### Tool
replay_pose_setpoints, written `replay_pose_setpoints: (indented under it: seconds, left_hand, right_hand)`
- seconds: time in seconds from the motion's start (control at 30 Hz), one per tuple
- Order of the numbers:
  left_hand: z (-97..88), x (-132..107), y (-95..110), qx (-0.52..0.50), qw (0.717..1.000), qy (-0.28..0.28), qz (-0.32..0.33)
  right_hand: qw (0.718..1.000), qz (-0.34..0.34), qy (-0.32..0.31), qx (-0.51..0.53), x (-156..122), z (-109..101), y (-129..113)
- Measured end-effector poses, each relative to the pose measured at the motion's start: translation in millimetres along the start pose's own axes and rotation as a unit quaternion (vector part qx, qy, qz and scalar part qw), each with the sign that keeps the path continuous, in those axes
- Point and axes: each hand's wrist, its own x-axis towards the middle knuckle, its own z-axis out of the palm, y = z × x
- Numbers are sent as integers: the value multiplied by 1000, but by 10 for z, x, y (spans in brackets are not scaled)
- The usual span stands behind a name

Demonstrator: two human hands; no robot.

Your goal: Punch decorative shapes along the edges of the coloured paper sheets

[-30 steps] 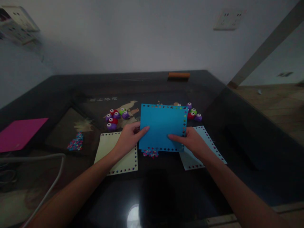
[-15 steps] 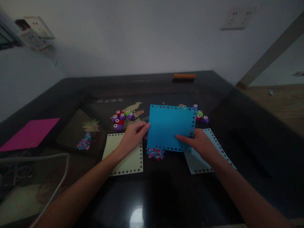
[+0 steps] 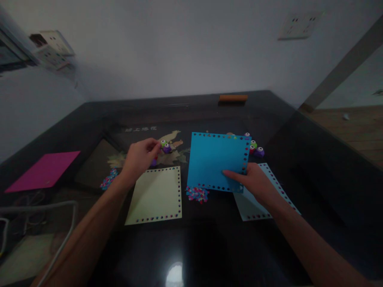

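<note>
Eye beads (image 3: 166, 148) behind left sheet (image 3: 158, 195); held sheet (image 3: 217, 159) to right (confetti (image 3: 197, 194) at lower edge).

Left hand (image 3: 140, 156) extended forward — fingers (image 3: 152, 147) curled; right hand (image 3: 254, 181) gripping — thumb (image 3: 234, 175) pointing inward.

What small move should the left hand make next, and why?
Probably pinch one of the eyed toys with the left hand: it is right beside them, while the right hand alone holds the blue sheet. Whether the left already grips one is hidden.

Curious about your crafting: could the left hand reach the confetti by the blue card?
Probably yes: nothing stands between the left hand and the confetti pile, though the blue card overlaps its far edge.
</note>
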Motion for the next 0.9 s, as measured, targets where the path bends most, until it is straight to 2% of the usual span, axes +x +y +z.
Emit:
replay_pose_setpoints:
  seconds: [0.07, 0.13, 0.23, 0.3, 0.47, 0.6, 0.9]
  left_hand:
    - [-139, 17, -28, 121, 992, 1, -31]
    - [-257, 24, -36, 203, 976, -31, -70]
    - [-367, 35, -61, 267, 952, -95, -112]
    - [-391, 45, -101, 285, 942, -134, -116]
    - [-340, 55, -207, 305, 924, -200, -116]
    - [-273, 36, -211, 313, 913, -240, -108]
    - [-126, 43, -261, 327, 912, -233, -89]
  right_hand:
    - [1000, -8, 1, 11, -1, 4, 3]
    - [1000, -12, 1, 22, -1, 8, 5]
    - [1000, -5, 2, 16, -2, 8, 1]
    - [1000, 3, 3, 13, -6, 5, -6]
    - [1000, -4, -2, 27, -20, 5, -31]
    - [1000, -3, -8, 22, -13, 3, -26]
    - [1000, 1, -2, 11, -6, 1, -26]
